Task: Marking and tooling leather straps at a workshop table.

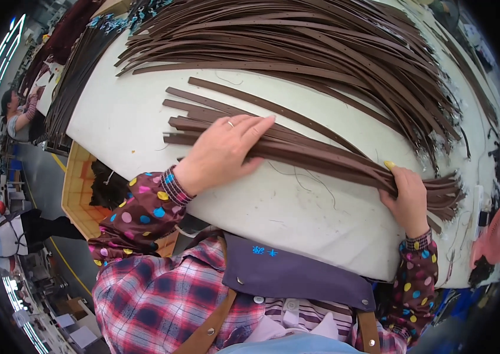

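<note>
beside the table (138, 118), a yellow bin (77, 186) holds dark material (106, 183); right hand (406, 197) grips brown straps (327, 156), left hand (219, 152) wide over them.

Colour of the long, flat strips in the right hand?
The long, flat strips are dark brown; best seen in the head view.

Brown strap bundle (327, 153): long, narrow, flat, loosely stacked. Ends staggered, splayed toward 10 o'clock; bunched tight near 3 o'clock, tips fanning there. One strip (288, 113) angled off, 12 o'clock side.
</note>
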The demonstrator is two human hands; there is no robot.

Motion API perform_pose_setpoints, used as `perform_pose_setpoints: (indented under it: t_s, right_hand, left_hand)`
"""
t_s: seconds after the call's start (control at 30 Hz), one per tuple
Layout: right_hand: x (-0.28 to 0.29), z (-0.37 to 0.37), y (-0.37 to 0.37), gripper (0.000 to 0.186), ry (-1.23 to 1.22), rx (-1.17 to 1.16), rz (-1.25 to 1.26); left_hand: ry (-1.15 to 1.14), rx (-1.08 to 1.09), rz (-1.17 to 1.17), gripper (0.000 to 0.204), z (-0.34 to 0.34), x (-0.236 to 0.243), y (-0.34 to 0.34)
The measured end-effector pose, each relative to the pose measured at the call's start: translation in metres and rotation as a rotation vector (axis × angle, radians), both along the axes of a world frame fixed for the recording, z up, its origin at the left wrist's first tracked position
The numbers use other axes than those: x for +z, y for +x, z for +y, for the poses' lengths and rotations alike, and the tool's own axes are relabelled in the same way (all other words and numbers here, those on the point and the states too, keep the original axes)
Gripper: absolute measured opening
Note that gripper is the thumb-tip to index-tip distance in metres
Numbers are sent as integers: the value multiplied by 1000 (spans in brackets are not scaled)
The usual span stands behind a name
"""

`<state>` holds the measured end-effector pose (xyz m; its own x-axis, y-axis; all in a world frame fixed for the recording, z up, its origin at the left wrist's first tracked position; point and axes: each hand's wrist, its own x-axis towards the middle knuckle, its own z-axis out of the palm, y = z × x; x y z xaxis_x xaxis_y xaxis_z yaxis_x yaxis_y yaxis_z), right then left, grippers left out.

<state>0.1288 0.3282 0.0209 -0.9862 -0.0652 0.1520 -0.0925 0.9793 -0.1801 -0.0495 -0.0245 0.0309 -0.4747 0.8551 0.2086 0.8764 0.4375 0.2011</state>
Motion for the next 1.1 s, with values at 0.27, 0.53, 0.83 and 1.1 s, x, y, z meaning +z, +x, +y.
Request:
perform_pose_setpoints:
  t_s: [0.27, 0.53, 0.83, 1.1]
  right_hand:
    - [70, 2, -20, 39, -279, -66, -12]
    - [22, -5, -22, 65, -150, 113, -40]
    - [22, -26, -34, 61, 70, 16, -94]
    - [62, -4, -53, 44, -268, -7, -242]
  left_hand:
    - [235, -56, 238, 41, 6, 85, -40]
    - [87, 130, 124, 41, -41, 66, -66]
    - [329, 243, 62, 34, -63, 52, 6]
    - [533, 642, -215, 30, -135, 14, -13]
